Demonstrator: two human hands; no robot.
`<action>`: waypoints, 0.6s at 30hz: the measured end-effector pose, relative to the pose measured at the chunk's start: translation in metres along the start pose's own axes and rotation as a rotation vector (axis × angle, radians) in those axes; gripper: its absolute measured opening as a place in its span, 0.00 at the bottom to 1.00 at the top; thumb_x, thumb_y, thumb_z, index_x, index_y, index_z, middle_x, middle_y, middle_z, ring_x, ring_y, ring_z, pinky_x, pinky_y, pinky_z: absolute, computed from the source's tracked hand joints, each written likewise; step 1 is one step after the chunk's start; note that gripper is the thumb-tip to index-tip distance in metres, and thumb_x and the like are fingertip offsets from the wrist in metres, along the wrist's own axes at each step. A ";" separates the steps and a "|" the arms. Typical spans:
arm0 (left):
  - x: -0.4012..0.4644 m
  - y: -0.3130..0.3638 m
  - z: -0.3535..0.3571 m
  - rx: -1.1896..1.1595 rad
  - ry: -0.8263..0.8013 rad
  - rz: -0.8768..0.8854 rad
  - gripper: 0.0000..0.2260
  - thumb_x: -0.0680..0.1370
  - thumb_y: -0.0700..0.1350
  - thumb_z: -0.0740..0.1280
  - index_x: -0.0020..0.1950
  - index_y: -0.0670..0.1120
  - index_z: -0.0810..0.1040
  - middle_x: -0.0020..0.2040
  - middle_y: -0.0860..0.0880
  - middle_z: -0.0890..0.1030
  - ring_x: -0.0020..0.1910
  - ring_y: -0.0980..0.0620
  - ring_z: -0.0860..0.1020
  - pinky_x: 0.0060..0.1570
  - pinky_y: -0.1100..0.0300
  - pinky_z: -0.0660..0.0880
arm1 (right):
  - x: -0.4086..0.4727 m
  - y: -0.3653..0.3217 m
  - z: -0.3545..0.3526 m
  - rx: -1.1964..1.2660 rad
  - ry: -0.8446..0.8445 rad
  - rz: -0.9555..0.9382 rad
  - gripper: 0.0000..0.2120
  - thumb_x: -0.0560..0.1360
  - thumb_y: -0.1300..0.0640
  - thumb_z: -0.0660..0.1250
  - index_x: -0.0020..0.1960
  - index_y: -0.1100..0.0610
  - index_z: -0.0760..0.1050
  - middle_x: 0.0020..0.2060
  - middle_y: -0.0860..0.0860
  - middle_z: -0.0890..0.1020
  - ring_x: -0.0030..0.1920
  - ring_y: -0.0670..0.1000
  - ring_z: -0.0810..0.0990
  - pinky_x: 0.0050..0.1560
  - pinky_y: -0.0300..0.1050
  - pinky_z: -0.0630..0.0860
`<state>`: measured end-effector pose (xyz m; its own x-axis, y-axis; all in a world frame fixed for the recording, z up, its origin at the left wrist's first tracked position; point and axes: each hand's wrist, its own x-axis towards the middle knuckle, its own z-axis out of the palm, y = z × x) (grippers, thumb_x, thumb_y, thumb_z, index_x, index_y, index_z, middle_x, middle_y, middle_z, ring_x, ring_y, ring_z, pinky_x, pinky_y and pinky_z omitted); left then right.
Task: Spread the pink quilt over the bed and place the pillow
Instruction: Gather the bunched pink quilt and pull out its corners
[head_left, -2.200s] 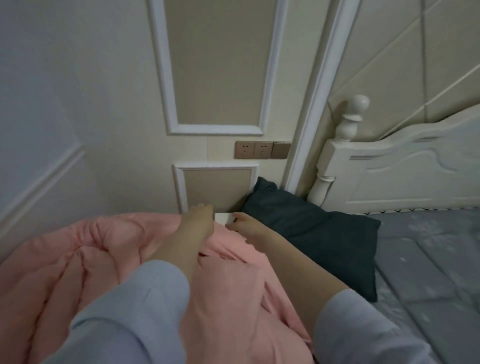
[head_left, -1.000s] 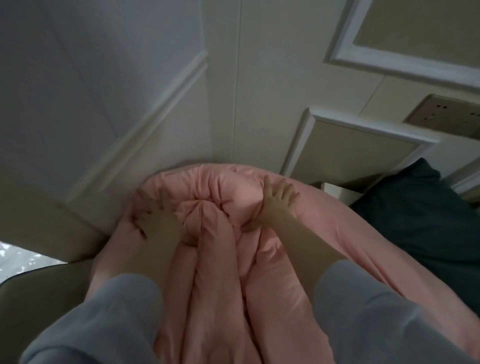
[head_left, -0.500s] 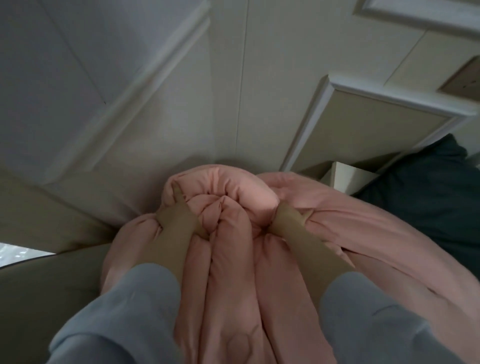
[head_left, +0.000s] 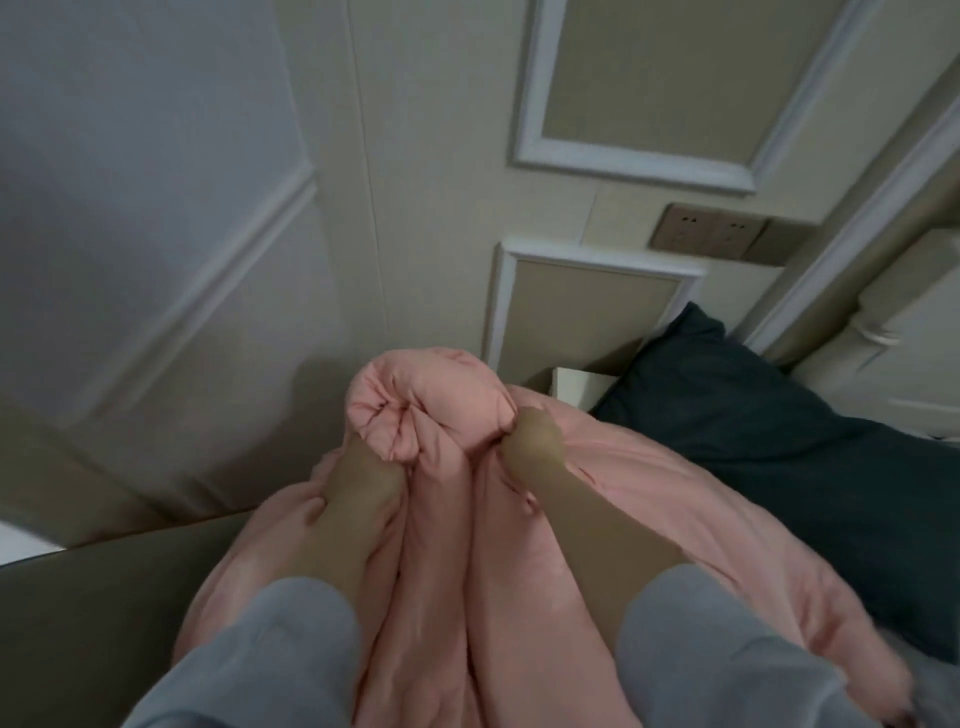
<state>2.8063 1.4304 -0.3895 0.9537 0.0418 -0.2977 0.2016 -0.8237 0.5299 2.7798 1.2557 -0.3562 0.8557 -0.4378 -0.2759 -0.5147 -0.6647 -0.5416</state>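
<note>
The pink quilt (head_left: 441, 545) is bunched into a thick bundle in front of me, its rolled end raised toward the wall. My left hand (head_left: 358, 478) grips the bundle from the left, its fingers sunk into the folds. On the right side my right hand (head_left: 530, 441) clutches the same rolled end. A dark pillow (head_left: 769, 452) lies to the right, partly under the quilt's edge, beside the white headboard (head_left: 904, 332).
A panelled wall (head_left: 363, 182) stands close ahead with a double socket (head_left: 706, 231). A small white object (head_left: 576, 387) sits between quilt and pillow. A dark beige surface (head_left: 104, 613) lies at the lower left.
Both hands went from lying flat on the quilt to gripping it, and the bundle has been lifted. The view has swung right, bringing the sockets and headboard back into sight.
</note>
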 end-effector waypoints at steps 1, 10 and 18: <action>-0.012 0.013 0.000 -0.065 -0.021 0.068 0.30 0.73 0.60 0.58 0.75 0.59 0.61 0.73 0.46 0.68 0.69 0.43 0.71 0.68 0.54 0.67 | -0.003 0.009 -0.015 -0.011 0.085 -0.015 0.18 0.77 0.62 0.59 0.67 0.62 0.72 0.64 0.60 0.77 0.64 0.58 0.76 0.60 0.43 0.71; -0.207 0.252 0.019 -0.391 0.088 0.474 0.17 0.77 0.45 0.62 0.66 0.46 0.74 0.63 0.39 0.78 0.61 0.39 0.77 0.59 0.52 0.74 | -0.140 0.155 -0.278 0.230 0.650 0.083 0.12 0.75 0.65 0.58 0.51 0.68 0.77 0.51 0.65 0.81 0.53 0.64 0.80 0.47 0.49 0.74; -0.481 0.470 0.048 -0.787 -0.064 0.693 0.17 0.76 0.39 0.63 0.65 0.39 0.75 0.63 0.35 0.77 0.63 0.37 0.75 0.63 0.51 0.70 | -0.341 0.308 -0.520 0.313 1.131 0.198 0.10 0.73 0.63 0.62 0.47 0.66 0.80 0.46 0.64 0.83 0.49 0.62 0.82 0.38 0.42 0.66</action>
<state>2.4316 0.9960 -0.0353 0.9068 -0.3472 0.2390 -0.2739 -0.0545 0.9602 2.3012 0.8850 -0.0158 0.1489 -0.9061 0.3960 -0.4626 -0.4178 -0.7819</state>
